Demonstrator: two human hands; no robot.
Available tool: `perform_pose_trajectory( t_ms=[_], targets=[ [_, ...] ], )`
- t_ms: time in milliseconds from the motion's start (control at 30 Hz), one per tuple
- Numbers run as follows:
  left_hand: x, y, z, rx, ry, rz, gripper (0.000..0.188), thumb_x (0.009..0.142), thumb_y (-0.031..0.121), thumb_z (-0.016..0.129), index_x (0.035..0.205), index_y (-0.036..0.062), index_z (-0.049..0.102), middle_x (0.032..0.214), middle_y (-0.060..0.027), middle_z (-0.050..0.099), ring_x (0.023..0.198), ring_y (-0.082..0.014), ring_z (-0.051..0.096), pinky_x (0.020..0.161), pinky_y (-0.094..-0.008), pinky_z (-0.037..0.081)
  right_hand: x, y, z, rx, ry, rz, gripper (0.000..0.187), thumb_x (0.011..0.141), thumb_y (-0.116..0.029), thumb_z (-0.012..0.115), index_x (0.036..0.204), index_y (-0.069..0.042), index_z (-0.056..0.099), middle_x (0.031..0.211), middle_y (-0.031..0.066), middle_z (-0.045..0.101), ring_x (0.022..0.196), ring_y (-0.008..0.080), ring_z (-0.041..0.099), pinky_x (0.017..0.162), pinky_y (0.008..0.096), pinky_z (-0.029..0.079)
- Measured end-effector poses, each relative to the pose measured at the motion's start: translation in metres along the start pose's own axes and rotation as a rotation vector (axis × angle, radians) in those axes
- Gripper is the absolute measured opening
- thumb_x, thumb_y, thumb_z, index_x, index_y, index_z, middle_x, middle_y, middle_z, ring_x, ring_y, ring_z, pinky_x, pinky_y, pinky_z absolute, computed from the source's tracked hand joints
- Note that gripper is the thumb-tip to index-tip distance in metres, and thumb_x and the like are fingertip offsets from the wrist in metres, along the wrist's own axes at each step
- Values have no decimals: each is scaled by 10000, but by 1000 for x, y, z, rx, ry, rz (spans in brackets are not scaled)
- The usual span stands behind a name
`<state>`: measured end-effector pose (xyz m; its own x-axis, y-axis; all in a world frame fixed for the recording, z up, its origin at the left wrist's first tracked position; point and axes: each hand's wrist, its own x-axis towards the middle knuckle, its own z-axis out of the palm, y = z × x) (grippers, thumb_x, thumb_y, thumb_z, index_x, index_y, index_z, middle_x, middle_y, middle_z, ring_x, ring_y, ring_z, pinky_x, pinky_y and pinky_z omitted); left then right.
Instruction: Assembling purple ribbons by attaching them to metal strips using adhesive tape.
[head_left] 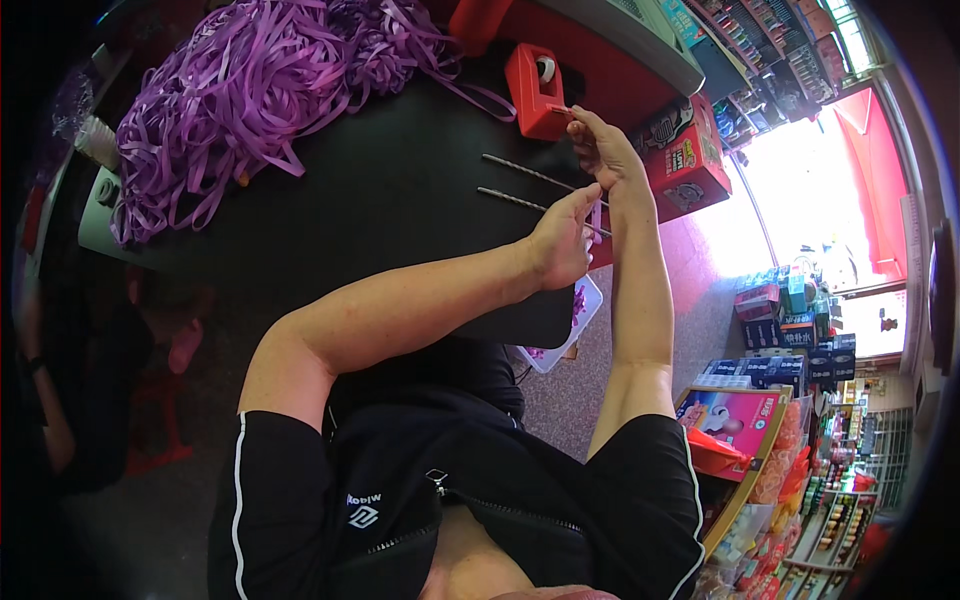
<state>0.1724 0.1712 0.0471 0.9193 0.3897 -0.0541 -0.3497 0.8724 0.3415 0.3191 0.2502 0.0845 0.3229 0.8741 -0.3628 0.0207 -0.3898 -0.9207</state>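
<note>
On the black table lies a large tangled heap of purple ribbon (235, 110). A red tape dispenser (538, 95) with a roll in it stands at the table's right. My right hand (603, 150) is at its front end, thumb and forefinger pinched at the cutting edge, seemingly on the tape, too thin to make out. Closer to me, my left hand (563, 238) is closed beside two thin metal rods (512, 199), with a bit of purple ribbon (597, 214) showing at its fingers. The rods' right ends are partly hidden by my hands.
A white tray (590, 312) with purple pieces sits below the table's right edge. Beyond my right hand is a red box (690, 165). Stacked boxes (790, 330) and loaded shelves line the right side. Another person's arm (50, 410) shows at the far left.
</note>
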Motion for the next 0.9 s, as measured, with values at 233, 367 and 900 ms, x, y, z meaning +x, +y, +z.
perform_pose_trajectory(
  t_ms=[233,367,900],
  targets=[
    [-4,0,7,-15,-4,42,490,880,521,433,1339,351,398,938,-35,373,864,-156,378,767,-295,292,-5,1,5,21,51,-76,257,740,-413,723,681,-179,631,618,-104,514,520,36,361,485,227,201],
    [-3,0,3,-23,-26,53,424,878,513,443,1268,345,452,914,-23,390,843,-146,388,760,-299,294,-3,6,8,-18,50,-65,220,741,-375,732,695,-182,637,637,-99,534,526,28,373,465,214,208],
    [-8,5,14,-101,14,17,346,908,496,439,1184,289,472,732,16,414,678,-121,412,638,-278,317,-6,14,17,-95,96,-254,210,838,-277,643,810,-73,688,744,-26,603,670,73,450,633,220,348]
  ],
)
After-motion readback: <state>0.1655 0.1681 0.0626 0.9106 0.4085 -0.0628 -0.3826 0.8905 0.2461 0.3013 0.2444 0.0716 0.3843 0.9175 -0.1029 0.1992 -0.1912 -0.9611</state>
